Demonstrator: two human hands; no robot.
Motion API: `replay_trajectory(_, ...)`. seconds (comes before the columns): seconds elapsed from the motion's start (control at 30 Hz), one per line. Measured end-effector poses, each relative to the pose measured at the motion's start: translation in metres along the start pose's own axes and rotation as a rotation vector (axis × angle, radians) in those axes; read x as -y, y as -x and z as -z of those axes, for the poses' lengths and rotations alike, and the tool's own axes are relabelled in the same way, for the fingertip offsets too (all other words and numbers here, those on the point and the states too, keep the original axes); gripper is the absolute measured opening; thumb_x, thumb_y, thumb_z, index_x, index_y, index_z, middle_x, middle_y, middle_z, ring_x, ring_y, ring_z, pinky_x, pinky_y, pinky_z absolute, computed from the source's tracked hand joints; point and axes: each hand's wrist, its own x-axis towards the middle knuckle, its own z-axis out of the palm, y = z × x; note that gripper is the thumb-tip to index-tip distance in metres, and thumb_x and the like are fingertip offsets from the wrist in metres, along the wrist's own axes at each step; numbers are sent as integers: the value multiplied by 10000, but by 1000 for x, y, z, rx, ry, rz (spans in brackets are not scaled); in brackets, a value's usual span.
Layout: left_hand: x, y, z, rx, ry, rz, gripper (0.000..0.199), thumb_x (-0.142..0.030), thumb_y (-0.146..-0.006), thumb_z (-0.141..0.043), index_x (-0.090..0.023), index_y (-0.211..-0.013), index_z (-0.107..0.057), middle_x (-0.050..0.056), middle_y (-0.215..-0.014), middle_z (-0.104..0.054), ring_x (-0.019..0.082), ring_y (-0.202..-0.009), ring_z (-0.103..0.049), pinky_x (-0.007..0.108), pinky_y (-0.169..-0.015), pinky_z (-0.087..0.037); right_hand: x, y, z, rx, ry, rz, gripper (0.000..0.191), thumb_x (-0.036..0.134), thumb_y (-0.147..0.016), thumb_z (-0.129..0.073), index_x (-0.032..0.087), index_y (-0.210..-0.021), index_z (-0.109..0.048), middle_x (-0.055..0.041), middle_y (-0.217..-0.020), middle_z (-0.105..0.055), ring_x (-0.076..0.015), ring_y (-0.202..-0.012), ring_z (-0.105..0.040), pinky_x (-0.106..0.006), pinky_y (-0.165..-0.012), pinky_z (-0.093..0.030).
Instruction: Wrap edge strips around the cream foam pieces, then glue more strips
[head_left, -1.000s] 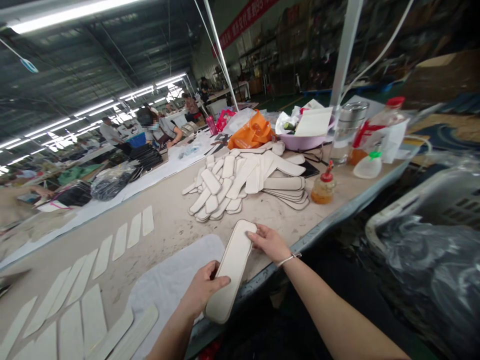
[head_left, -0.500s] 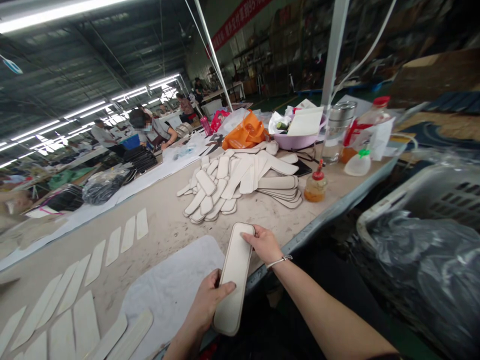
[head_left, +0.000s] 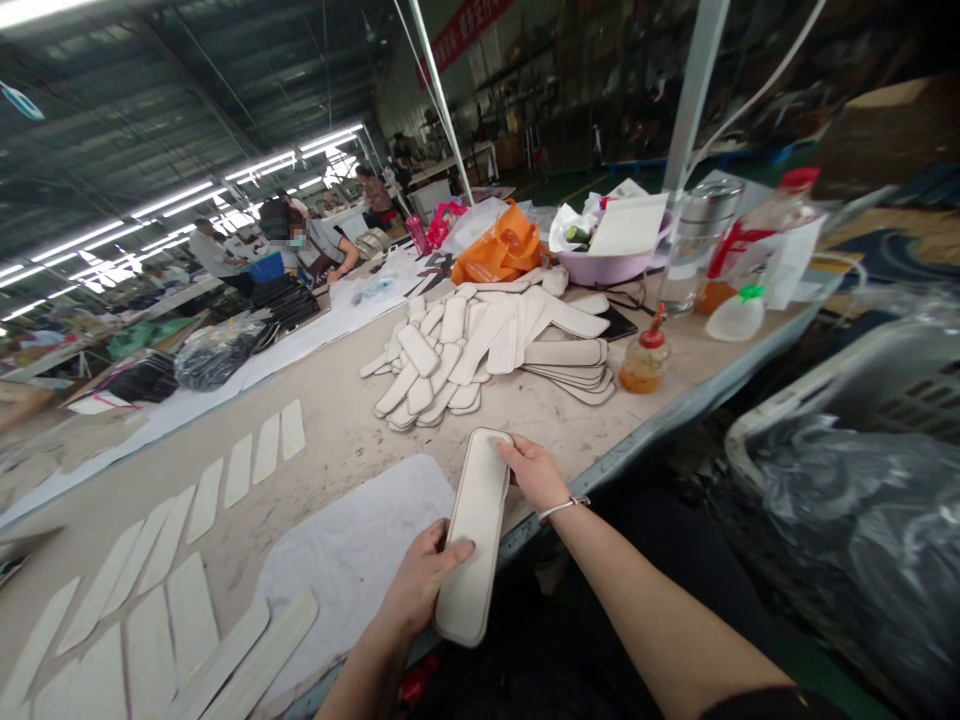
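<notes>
A long cream strip with rounded ends and a dark edge [head_left: 480, 530] is held over the table's front edge, between both hands. My left hand [head_left: 427, 572] grips its lower left side, thumb on top. At its upper right end my right hand [head_left: 534, 472] pinches the edge, with a bracelet on the wrist. Beyond the hands lies a heap of similar cream pieces [head_left: 469, 345]. A white cloth [head_left: 360, 530] is spread to the left of my left hand. Pale strips [head_left: 157, 625] lie in rows on the left part of the table.
An orange bag [head_left: 499, 248], a purple basin [head_left: 604, 266], a glass jar [head_left: 694, 250] and a small red-capped bottle [head_left: 643, 362] stand behind and right of the heap. A crate with grey plastic [head_left: 862, 490] is at the right. A person [head_left: 322, 245] works further back.
The view has shifted slightly, so the table's things appear a little further right. Both hands keep hold of the same strip, which sits slightly higher in the picture.
</notes>
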Motion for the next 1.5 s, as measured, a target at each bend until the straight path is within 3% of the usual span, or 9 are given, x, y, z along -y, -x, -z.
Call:
replay_trajectory(0.23,-10,-5,12,-53,-124,-40,354,-490,-756,-566,-137,-727,-566,-11,-624,-532,100,-542,-478,202,-510,-360,2,-5,9,-60,201,13,277,422,-707,-584,170,-819,-614,12,-660,-588,-128,-605,-532,-260,-591,-453)
replay_trajectory(0.33,-26,-20,28,-146,-530,-227,300,-419,-777,-533,-143,-677,-593,3,-611,-552,124,-556,-504,231,-535,-393,7,-2,16,-88,350,45,253,330,-688,-606,183,-893,-628,2,-694,-606,-147,-653,-546,-284,-658,-439)
replay_trajectory(0.47,-42,-36,46,-382,-853,-447,172,-317,-768,-556,-170,-806,-636,52,-824,-599,196,-782,-557,331,-745,-442,18,10,25,-110,913,98,390,266,-723,-582,182,-1104,-570,-59,-812,-628,-205,-737,-569,-348,-727,-435)
replay_trajectory(0.57,-31,-31,44,-400,-1025,-645,216,-318,-790,-571,-184,-949,-627,74,-964,-587,221,-926,-533,374,-857,-424,26,18,30,-139,1173,304,487,293,-722,-637,152,-1175,-526,-137,-1060,-574,-266,-962,-524,-391,-843,-417)
replay_trajectory(0.63,-14,-22,36,-316,-1125,-748,218,-301,-807,-571,-179,-982,-615,77,-983,-587,212,-924,-530,367,-846,-443,29,22,31,-12,1198,510,463,278,-721,-665,168,-1153,-540,-115,-1104,-555,-253,-1043,-471,-376,-917,-387)
replay_trajectory(0.7,4,-14,27,-238,-1137,-779,208,-267,-820,-565,-177,-1004,-604,77,-1002,-585,200,-921,-526,354,-832,-457,28,22,29,210,1175,628,369,253,-736,-666,196,-1089,-577,-71,-1041,-581,-217,-1026,-470,-345,-925,-386)
replay_trajectory(0.77,18,-8,20,-223,-1112,-796,196,-238,-832,-554,-175,-1011,-599,76,-997,-585,194,-913,-524,352,-824,-463,24,20,27,377,1167,647,273,251,-752,-661,210,-1016,-607,-43,-954,-601,-195,-973,-489,-331,-892,-401)
replay_trajectory(0.83,26,-8,18,-245,-1077,-818,181,-224,-835,-552,-171,-1001,-602,75,-979,-588,191,-899,-522,356,-816,-465,18,17,24,449,1179,631,191,260,-767,-652,213,-950,-626,-30,-900,-607,-185,-932,-501,-330,-865,-406)
replay_trajectory(1.5,30,-13,18,-264,-1026,-853,180,-189,-841,-512,-155,-1002,-586,101,-967,-595,204,-888,-538,382,-806,-464,12,11,21,483,1131,533,97,268,-807,-607,206,-871,-646,-22,-849,-621,-164,-885,-516,-318,-834,-391)
